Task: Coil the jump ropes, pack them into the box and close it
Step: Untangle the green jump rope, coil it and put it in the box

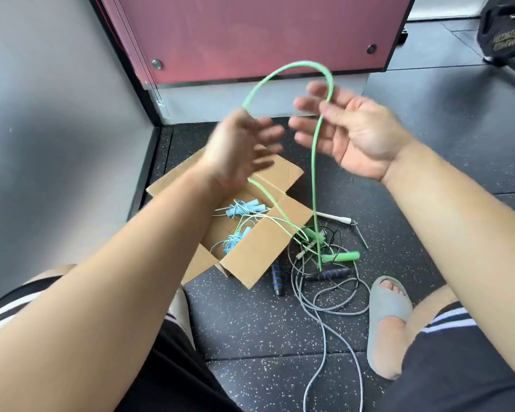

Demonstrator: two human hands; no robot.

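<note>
Two of our hands are raised above the cardboard box (244,254), and between them arcs the green rope (292,69). Our right hand (351,135) pinches the cord between thumb and fingers, the rest of its fingers spread. Our left hand (238,150) is blurred; the cord reaches its fingers, though we cannot tell whether they clamp it or merely let it slide.

From the right hand the rope drops nearly straight down to its green handle (342,256), which lies on the floor just right of the box, in a tangle with the grey rope (318,304) and two black-and-blue handles (329,274). A second strand falls from the left hand across the box's right wall towards the same heap. Inside the box sit coiled blue ropes (235,212).

We judge the right hand better placed to gather the next loop, since the hanging length runs straight below it.
</note>
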